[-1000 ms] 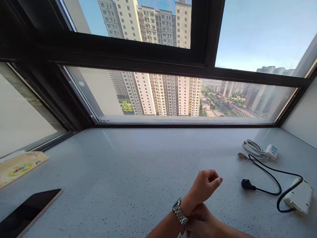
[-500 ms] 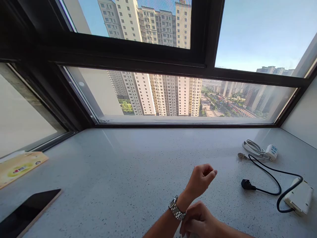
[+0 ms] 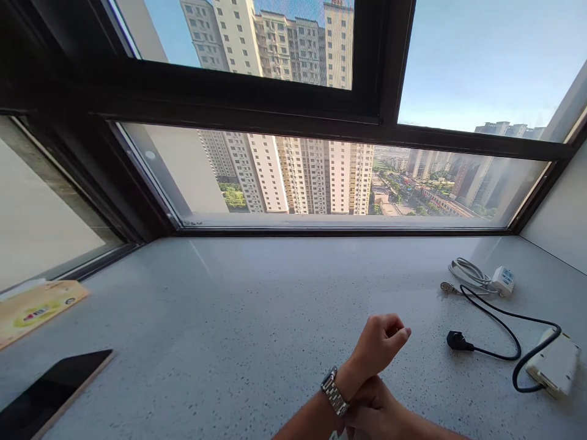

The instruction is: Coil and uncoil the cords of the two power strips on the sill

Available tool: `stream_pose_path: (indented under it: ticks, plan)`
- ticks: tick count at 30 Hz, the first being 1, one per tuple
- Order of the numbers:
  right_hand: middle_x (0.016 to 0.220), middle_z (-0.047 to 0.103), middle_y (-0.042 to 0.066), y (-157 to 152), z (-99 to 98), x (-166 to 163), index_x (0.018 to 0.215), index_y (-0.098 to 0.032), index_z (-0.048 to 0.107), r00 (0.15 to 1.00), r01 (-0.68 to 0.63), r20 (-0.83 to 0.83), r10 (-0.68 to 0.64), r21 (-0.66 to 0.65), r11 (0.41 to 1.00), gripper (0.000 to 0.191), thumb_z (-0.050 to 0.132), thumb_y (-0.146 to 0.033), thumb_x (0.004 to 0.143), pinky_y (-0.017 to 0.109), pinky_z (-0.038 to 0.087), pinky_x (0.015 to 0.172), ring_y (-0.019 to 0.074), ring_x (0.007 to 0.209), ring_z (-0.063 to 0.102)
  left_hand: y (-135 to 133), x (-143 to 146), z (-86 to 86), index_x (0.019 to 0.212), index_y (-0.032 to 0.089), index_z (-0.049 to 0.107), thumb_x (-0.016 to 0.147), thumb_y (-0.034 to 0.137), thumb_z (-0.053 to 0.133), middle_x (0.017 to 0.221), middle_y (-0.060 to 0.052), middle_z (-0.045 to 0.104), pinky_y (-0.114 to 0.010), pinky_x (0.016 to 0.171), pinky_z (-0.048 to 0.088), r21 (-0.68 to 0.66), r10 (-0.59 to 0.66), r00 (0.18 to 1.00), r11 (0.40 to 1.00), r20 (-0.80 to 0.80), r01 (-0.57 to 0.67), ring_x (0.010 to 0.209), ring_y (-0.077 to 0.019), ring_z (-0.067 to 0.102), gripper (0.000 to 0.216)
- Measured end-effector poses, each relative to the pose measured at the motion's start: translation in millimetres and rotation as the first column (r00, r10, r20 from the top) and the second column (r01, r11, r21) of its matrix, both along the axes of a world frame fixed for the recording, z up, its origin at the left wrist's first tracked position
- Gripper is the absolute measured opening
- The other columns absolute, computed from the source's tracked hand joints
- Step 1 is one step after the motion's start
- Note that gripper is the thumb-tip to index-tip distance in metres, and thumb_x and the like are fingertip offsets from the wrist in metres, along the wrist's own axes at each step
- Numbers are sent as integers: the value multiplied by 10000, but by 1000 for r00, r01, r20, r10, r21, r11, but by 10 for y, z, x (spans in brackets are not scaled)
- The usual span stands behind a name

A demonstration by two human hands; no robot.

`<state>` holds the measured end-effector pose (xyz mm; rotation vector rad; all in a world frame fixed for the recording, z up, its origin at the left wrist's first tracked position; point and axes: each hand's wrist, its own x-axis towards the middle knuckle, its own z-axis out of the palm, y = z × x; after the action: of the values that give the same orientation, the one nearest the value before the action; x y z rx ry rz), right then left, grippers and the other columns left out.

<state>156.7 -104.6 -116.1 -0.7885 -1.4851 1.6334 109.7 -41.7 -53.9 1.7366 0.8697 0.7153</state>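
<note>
My left hand (image 3: 383, 342) is held above the speckled counter with its fingers curled into a loose fist and nothing visible in it. A wristwatch (image 3: 335, 391) with a silver link band and a dark square case sits around my left wrist. My right hand (image 3: 373, 406) reaches in from the lower right, under the left wrist. Its fingers are bent around the band's inner side, where a clasp would be; the fingertips are partly hidden.
On the right lie a white power strip (image 3: 503, 281) with coiled cable, a black plug (image 3: 458, 341) and a white adapter box (image 3: 554, 363) with a black cord. A dark-screened tablet or phone (image 3: 50, 391) and a yellow packet (image 3: 41, 311) lie left. A window frame (image 3: 343, 231) borders the counter (image 3: 229, 305).
Both hands have shifted slightly right, the left one also a little lower. My right hand has come further under the left wrist, against the watch band.
</note>
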Motion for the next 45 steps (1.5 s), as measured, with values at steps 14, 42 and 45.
stream_pose_path:
  ticks: [14,42,45]
  plan:
    - [545,574,15,47,-77,-37,570,-142,653,999,8,-42,-8,2,1000,216,456,-228,549,210,417,454,103,440,490,32,-18,73,575,187,442,777,386,508,485,56,383,-211,447,255,-12,26,999,1000,43,-25,463,-79,339,290]
    - [555,536,-2,-5,36,-24,587,-197,614,1000,13,23,-13,9,1000,124,510,-257,618,199,437,490,102,483,491,-24,5,28,594,186,444,776,392,503,514,50,390,-217,450,239,-6,-17,1000,1000,-23,17,480,-82,328,281]
    - [563,530,3,-12,49,-21,577,-203,599,999,22,38,-22,1,1000,132,529,-291,646,203,441,498,100,481,490,-25,11,9,590,184,441,773,387,511,518,52,378,-217,452,236,7,-20,999,1000,-34,20,492,-82,306,282]
